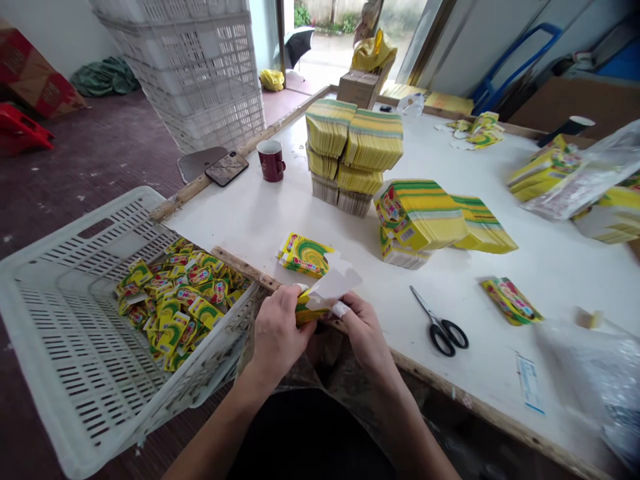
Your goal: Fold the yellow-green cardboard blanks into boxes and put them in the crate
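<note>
Here, a yellow carton (305, 313) sits between the left hand (281, 328) and right hand (364, 328), both gripping it.

White wood-edged table (240, 217), dark reddish floor (107, 143), pale wall (55, 27) — open doorway (327, 57) bright with daylight

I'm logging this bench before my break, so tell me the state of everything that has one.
Held carton: white flaps open
Left grip: closed on the carton
Right grip: also on it
Scissors: blades look closed
Mug: upright
Phone: lying flat
Basket: open-topped, partly filled with small packets
White crates: stacked
Umbrella: open
</note>
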`<action>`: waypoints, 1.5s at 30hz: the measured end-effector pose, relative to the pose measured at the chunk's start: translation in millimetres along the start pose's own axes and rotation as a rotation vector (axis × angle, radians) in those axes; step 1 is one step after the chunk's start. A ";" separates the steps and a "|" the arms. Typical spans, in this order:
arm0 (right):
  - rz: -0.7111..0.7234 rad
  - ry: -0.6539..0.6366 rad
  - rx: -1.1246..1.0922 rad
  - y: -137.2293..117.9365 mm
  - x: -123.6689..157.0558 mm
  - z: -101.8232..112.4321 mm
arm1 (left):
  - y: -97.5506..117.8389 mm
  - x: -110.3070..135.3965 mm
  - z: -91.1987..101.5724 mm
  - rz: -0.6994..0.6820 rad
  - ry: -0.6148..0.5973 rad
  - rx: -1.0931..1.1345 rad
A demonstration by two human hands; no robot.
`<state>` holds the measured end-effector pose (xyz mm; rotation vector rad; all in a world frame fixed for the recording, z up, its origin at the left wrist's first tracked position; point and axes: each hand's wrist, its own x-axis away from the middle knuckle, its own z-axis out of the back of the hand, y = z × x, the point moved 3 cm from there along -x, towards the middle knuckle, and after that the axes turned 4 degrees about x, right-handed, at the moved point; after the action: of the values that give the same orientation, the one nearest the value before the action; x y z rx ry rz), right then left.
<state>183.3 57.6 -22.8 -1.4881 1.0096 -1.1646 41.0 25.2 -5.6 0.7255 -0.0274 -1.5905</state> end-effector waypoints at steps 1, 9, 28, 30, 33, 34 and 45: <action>-0.009 0.003 -0.036 0.7 -0.6 -0.5 | 0.7 -0.4 0.7 -0.011 0.013 -0.005; -0.150 -0.003 -0.320 8.2 0.2 -12.7 | 1.8 -1.0 5.9 0.018 0.015 -0.002; -0.145 0.024 -0.292 5.1 1.6 -7.6 | 2.6 -2.9 5.8 -0.025 0.055 -0.061; -0.155 0.037 -0.361 6.4 0.8 -9.0 | 2.7 -3.3 6.2 -0.025 0.066 -0.067; -0.195 0.037 -0.515 9.9 -2.5 -11.6 | 3.9 -4.5 6.3 -0.023 0.083 -0.066; -0.216 0.029 -0.564 11.5 -3.7 -12.8 | 4.4 -4.9 6.0 -0.022 0.087 -0.063; -0.140 -0.039 -0.569 11.5 0.0 -16.5 | -12.1 -6.6 7.5 0.260 0.039 0.424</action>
<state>166.6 52.2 -32.6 -2.0439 1.2948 -0.9795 26.7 30.4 -2.0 1.0356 -0.4242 -1.3311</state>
